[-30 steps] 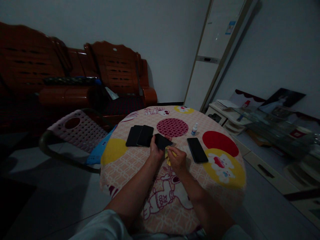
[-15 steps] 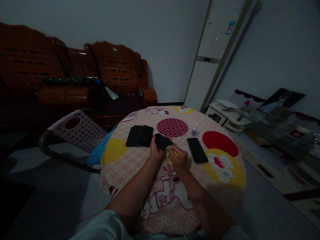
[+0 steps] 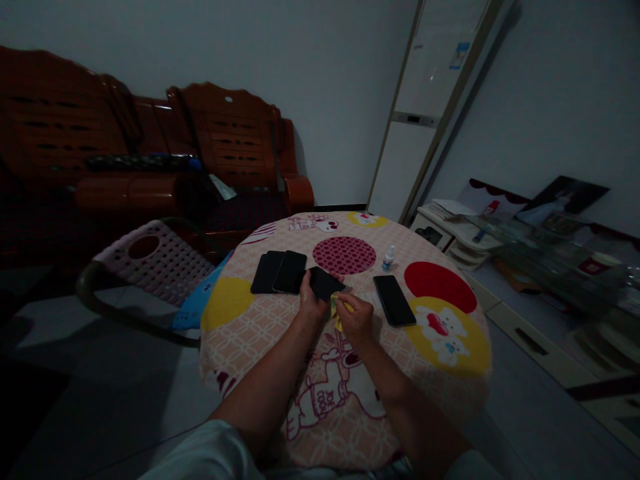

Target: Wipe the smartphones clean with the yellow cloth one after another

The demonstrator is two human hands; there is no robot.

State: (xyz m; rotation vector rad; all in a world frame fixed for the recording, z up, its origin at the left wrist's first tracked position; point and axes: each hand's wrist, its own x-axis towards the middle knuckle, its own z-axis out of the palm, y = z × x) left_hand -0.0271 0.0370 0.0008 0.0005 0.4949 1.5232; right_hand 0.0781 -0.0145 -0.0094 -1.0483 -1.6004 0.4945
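Note:
A dark, flat smartphone [image 3: 325, 283] lies across my left hand [image 3: 311, 300], whose thumb presses along its near left side. My right hand [image 3: 358, 317] pinches a crumpled yellow cloth [image 3: 337, 315] at the phone's near right edge. Whether the cloth touches the phone I cannot tell. Left of my hands, dark phone-like slabs overlap on the table, the glossy one [image 3: 291, 272] resting partly over the matt one [image 3: 266, 272]. To the right of my right hand lies another black smartphone [image 3: 395, 301], screen up. Behind that phone stands a small clear bottle [image 3: 389, 259] with a white cap.
The round table [image 3: 250, 340] wears a patterned cloth. At its left is a woven chair [image 3: 160, 260] with a blue packet [image 3: 200, 300]. Wooden armchairs [image 3: 235, 140] line the back wall; a tall white air conditioner [image 3: 405, 153] and a low cabinet [image 3: 520, 333] stand right.
My right hand and the yellow cloth have shifted very slightly left. My left hand keeps its hold on the phone, and the things on the table stay where they were.

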